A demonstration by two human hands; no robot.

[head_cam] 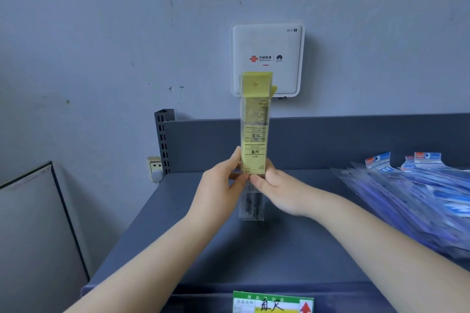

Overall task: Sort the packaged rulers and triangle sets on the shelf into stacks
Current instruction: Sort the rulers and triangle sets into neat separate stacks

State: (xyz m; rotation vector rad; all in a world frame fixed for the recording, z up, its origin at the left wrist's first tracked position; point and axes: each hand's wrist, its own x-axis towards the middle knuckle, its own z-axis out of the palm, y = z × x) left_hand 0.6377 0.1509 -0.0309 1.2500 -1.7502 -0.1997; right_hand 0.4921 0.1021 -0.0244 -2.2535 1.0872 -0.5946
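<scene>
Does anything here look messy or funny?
Yes. The blue packaged sets on the right of the shelf lie fanned out and overlapping, not in a neat stack. The yellow ruler pack, held upright by the left hand and right hand, looks fine.

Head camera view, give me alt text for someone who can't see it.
Both hands, left hand and right hand, hold yellow packaged rulers upright above a grey shelf. Blue packets lie piled at right.
</scene>
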